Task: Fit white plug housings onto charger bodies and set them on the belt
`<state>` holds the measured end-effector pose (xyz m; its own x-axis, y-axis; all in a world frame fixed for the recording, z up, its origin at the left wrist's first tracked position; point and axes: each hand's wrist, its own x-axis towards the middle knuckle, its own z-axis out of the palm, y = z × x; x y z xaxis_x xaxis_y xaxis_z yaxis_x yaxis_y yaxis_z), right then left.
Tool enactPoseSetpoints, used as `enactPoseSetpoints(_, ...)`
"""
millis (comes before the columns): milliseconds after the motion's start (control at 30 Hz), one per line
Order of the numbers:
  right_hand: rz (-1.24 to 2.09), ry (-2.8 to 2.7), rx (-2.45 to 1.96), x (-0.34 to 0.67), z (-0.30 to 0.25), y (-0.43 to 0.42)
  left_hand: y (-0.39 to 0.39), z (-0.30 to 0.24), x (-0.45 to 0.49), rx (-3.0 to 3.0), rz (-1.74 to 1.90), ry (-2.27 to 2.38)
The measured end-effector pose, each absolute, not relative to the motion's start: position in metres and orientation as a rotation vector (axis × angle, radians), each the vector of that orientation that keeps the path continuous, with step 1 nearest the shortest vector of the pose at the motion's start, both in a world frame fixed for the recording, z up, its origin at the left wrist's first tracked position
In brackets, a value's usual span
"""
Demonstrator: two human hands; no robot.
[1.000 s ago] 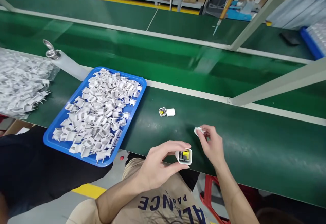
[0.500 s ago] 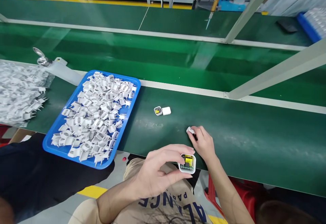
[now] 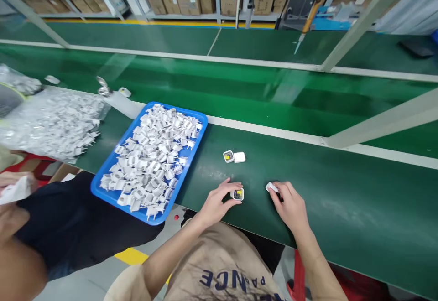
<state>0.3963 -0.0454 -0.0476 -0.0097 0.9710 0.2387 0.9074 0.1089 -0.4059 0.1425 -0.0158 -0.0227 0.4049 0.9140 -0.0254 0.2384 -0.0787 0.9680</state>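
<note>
My left hand (image 3: 221, 200) pinches an open white charger housing (image 3: 237, 194) by its sides, low over the near part of the green table. A yellow part and dark parts show inside the housing. To the right, my right hand (image 3: 289, 200) has its fingers closed on a small white plastic piece (image 3: 272, 187) at the table surface; its exact kind is unclear. Farther back lie another open charger housing (image 3: 228, 156) with yellow inside and a white cap (image 3: 239, 157) beside it, apart from both hands.
A blue tray (image 3: 201, 130) heaped with white plug pieces stands on the left of the green table (image 3: 342, 200). Beyond it are a clear bag (image 3: 61, 123) of similar pieces and a co-worker's hand (image 3: 15, 196) with something white. A pale frame post (image 3: 383, 118) rises at the right.
My left hand has lowered the charger housing away from me, down toward the table. My right hand keeps its white piece in about the same spot. The camera view has shifted.
</note>
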Motion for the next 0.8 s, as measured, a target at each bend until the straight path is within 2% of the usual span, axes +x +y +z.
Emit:
enactPoseSetpoints(133,0.094,-1.952,-1.770,0.395,-0.053,-0.044,-0.013,-0.039,0.117,1.711,0.717,1.101)
enactPoseSetpoints(400,-0.013,-1.853,-1.587,0.385,-0.034,-0.046,-0.007,-0.012,0.112,1.581,0.586,1.166)
enactPoseSetpoints(467,0.054,-1.937,-1.460,0.372,-0.025,-0.047,-0.004,-0.010,0.115,1.518,0.606,1.175)
enactPoseSetpoints(567,0.322,-2.102,-1.374,0.346,-0.016,-0.039,0.003,-0.009,0.118,1.550,0.618,1.144)
enactPoseSetpoints(667,0.515,-2.284,-1.341,0.323,-0.021,-0.023,0.012,-0.006,0.119,1.640,0.459,1.220)
enactPoseSetpoints(800,0.493,-2.370,-1.261,0.309,-0.041,-0.007,0.017,0.000,0.121,1.686,0.279,1.353)
